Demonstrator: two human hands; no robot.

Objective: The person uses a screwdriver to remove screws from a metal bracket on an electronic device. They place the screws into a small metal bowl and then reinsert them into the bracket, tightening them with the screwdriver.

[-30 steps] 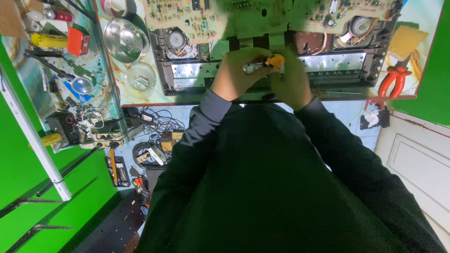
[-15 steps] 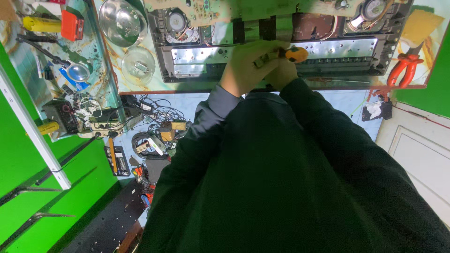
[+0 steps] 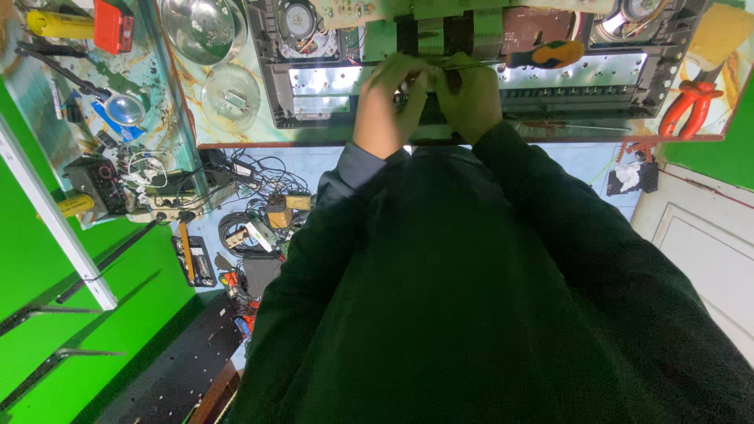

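Note:
An opened audio device chassis (image 3: pixel 345 78) with speakers and circuit boards lies on the workbench. My left hand (image 3: pixel 387 98) and my right hand (image 3: pixel 471 94) rest side by side on its front edge, fingers curled. A screwdriver (image 3: pixel 546 53) with an orange and black handle lies level across them. Its thin shaft runs left through the fingers of both hands, and its handle sticks out to the right of my right hand. The tip is hidden by my left fingers. My dark sleeves and torso fill the lower part of the view.
Red pliers (image 3: pixel 687 102) lie at the bench's right end. A metal bowl (image 3: pixel 203 27), a glass dish (image 3: pixel 230 98), a magnifier (image 3: pixel 126 108) and a yellow tool (image 3: pixel 59 23) sit on the left. Tangled cables (image 3: pixel 259 212) and tools cover the floor under the bench.
The screwdriver has turned level and slid right, so its handle now stands clear of my right hand. Both hands have moved apart along the shaft.

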